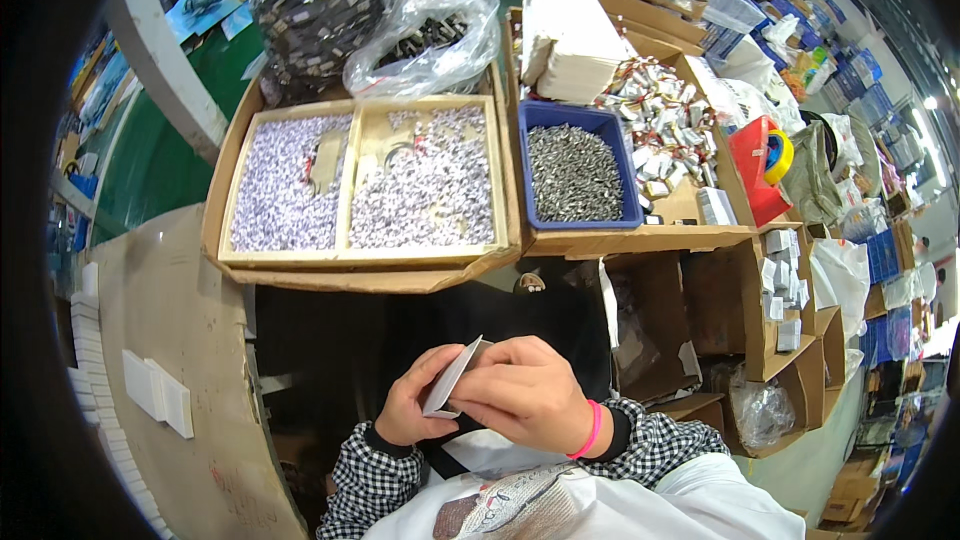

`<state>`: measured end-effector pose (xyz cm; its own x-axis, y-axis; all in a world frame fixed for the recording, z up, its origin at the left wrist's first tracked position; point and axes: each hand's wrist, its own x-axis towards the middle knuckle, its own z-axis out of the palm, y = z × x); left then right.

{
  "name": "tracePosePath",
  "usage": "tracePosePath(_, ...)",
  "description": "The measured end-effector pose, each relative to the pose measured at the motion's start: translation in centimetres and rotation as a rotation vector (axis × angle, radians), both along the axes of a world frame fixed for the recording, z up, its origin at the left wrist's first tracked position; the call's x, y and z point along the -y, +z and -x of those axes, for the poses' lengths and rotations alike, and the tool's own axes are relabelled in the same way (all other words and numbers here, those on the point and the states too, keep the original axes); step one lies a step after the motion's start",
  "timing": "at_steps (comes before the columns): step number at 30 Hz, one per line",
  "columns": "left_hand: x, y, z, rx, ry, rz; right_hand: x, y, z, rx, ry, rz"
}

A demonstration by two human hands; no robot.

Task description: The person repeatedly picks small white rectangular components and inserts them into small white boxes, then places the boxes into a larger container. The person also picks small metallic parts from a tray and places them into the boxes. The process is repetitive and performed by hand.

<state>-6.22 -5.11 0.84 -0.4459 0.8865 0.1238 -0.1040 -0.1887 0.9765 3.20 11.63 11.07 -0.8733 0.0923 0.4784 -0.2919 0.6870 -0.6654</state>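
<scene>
At lower centre, the left hand [408, 406] holds a thin white casing [450, 381] between thumb and fingers, the right hand [538, 398] bunched at its right side, contents impossible to tell; a lopsided push could make the casing slip.

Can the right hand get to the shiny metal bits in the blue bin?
Probably yes: nothing covers the metal bits in the open blue bin ahead of the right hand, though it is busy at the white piece in the left hand.
</scene>
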Motion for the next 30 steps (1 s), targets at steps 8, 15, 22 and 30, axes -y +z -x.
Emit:
tracePosePath(8, -1.0, 0.5, -0.8, 0.475, -0.053, -0.051, -5.9, 2.1, 0.9, 0.044, -0.031, -0.116)
tracePosePath(15, -1.3, 0.1, -1.3, 0.73, -0.06, -0.157, -15.6, 4.3, 5.0, 0.146, -0.306, -0.56)
tracePosePath(22, -1.7, -0.2, -1.4, 0.741, -0.048, -0.226, -17.1, 3.0, 7.5, 0.161, -0.183, -0.644)
tracePosePath(30, -1.7, 0.3, -0.8, 0.735, -0.062, -0.222, -16.8, 4.4, 6.7, 0.165, -0.256, -0.525)
